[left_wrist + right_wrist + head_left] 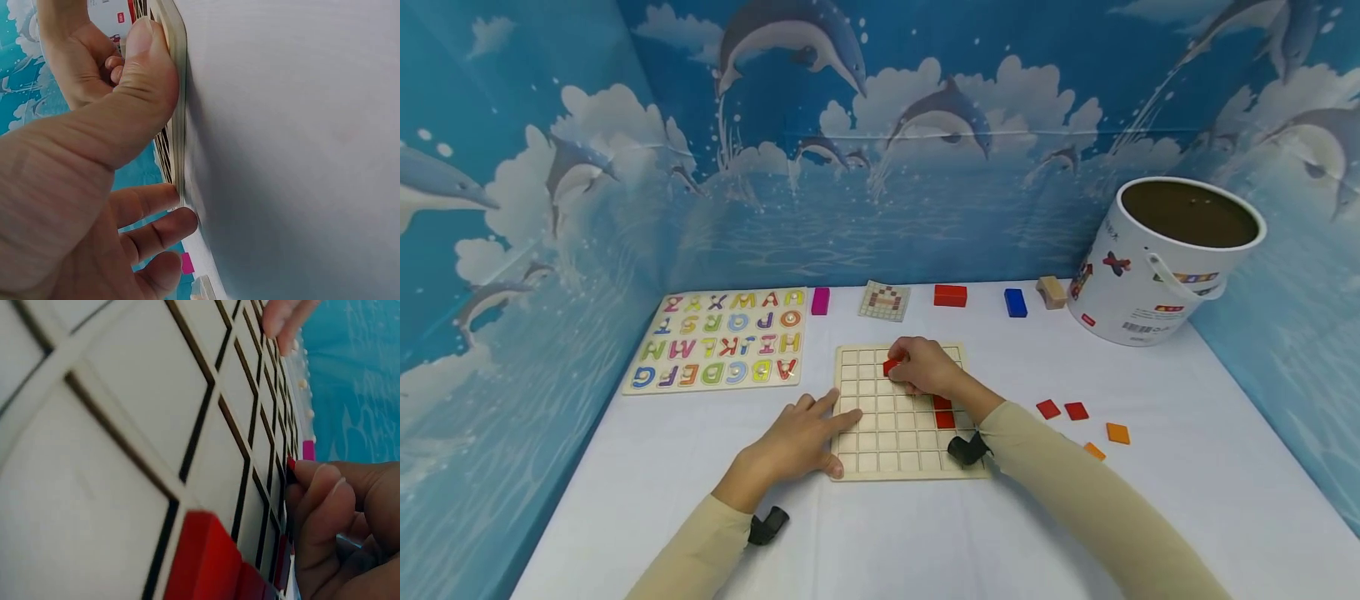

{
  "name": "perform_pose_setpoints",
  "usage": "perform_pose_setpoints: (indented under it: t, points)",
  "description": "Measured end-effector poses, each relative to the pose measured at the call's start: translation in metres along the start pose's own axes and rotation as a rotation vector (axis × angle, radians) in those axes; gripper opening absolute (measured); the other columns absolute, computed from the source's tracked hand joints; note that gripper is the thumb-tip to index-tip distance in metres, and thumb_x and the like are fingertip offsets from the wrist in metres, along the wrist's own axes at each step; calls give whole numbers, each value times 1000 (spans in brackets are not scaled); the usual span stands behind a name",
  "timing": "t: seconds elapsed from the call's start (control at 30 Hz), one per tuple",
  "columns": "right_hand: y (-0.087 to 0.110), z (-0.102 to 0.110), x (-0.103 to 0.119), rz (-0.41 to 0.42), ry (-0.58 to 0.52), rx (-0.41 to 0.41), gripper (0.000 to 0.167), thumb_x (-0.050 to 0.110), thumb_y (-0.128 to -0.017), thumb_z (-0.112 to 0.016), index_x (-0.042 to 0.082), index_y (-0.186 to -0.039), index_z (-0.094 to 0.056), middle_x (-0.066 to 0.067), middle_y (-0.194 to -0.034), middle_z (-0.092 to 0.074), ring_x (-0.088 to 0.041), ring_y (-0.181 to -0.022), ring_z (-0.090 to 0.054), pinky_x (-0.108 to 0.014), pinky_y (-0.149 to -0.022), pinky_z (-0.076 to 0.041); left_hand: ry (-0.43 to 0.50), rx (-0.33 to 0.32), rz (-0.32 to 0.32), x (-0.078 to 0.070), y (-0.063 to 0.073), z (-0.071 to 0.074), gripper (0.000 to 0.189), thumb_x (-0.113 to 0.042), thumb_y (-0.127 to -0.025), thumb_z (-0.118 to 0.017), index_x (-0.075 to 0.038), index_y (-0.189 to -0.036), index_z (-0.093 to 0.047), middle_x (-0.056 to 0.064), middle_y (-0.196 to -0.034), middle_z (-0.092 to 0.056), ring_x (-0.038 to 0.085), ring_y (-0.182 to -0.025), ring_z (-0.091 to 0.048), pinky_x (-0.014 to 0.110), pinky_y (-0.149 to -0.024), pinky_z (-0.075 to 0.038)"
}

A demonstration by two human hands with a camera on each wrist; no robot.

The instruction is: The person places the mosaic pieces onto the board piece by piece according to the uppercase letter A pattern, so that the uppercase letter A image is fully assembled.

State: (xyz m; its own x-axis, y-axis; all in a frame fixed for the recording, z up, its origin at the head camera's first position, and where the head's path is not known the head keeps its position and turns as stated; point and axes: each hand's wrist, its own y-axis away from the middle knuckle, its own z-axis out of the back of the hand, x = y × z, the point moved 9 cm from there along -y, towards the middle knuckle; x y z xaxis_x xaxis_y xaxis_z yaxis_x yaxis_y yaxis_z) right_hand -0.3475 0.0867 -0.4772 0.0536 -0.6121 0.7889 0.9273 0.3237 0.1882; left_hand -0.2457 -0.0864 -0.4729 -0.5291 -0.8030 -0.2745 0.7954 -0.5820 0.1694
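A wooden grid board [867,439] lies flat in front of me. My right hand [922,367] pinches a small red tile [891,367] between thumb and fingers over the board's far middle squares. In the right wrist view the pinched tile is mostly hidden by the fingertips, right at the grid. More red tiles [944,420] sit in squares on the right side, partly hidden under the right forearm. My left hand [805,435] rests along the board's left edge with fingers spread; in the left wrist view its thumb [140,59] lies against the board's side.
Loose red tiles [1077,411] and orange tiles [1117,433] lie right of the board. Behind it are a pattern card [884,301], a magenta block [820,301], a red block [951,296], a blue block [1016,303] and a wooden block [1051,292]. An alphabet board [715,385] and white bucket [1138,287] flank these.
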Motion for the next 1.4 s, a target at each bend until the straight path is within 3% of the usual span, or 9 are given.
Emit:
perform_pose_setpoints:
  t: [0.1, 0.37, 0.63, 0.83, 1.07, 1.23, 1.4]
  points:
    - [-2, -5, 7, 24, 129, -22, 25, 12, -94, -70, 6, -117, -66, -7, -73, -64, -18, -54, -59, -29, -59, -48, -1, 3, -4, -1, 0, 0, 88, -45, -72, -84, -27, -152, -51, 21, -163, -33, 33, -121, -44, 49, -95, -39]
    - [-2, -2, 13, 65, 290, -78, 26, 13, -92, -71, 8, -117, -71, -6, -102, -68, -23, -92, -58, -37, -81, -49, -17, 2, -5, -1, -1, 0, 88, -46, -72, -83, -27, -152, -51, 21, -163, -33, 32, -119, -45, 48, -94, -39]
    - [35, 36, -17, -17, 80, -82, 40, 19, -96, -68, 9, -135, -62, -9, -91, -62, -21, -68, -59, -33, -63, -49, 2, 24, 4, -4, -1, -5, 88, -45, -73, -84, -27, -152, -51, 21, -163, -32, 32, -119, -44, 48, -95, -39]
    - [71, 83, -48, -50, 41, -127, 50, 24, -98, -67, 9, -144, -54, -12, -107, -61, -25, -79, -61, -34, -71, -50, -4, 13, 9, -4, 0, -3, 87, -44, -73, -84, -26, -151, -51, 21, -163, -33, 32, -117, -45, 47, -94, -39]
    - [116, 128, -97, -191, 43, -175, 62, 32, -98, -68, 9, -150, -45, -18, -125, -58, -28, -91, -62, -37, -77, -55, -15, 15, -5, -4, 1, -1, 87, -45, -74, -83, -25, -152, -50, 22, -163, -32, 31, -116, -44, 47, -93, -39]
    - [137, 146, -128, -226, 39, -164, 67, 35, -97, -69, 9, -153, -41, -21, -132, -54, -29, -98, -60, -34, -75, -54, -27, 9, -8, -3, 1, 1, 87, -46, -74, -83, -25, -152, -50, 22, -163, -32, 31, -115, -45, 46, -93, -40]
    - [152, 150, -150, -246, 43, -144, 72, 37, -94, -73, 8, -152, -42, -23, -135, -52, -29, -101, -57, -33, -76, -52, -11, 7, -9, -2, 0, 0, 88, -45, -73, -83, -25, -153, -50, 22, -163, -32, 31, -116, -44, 47, -93, -39]
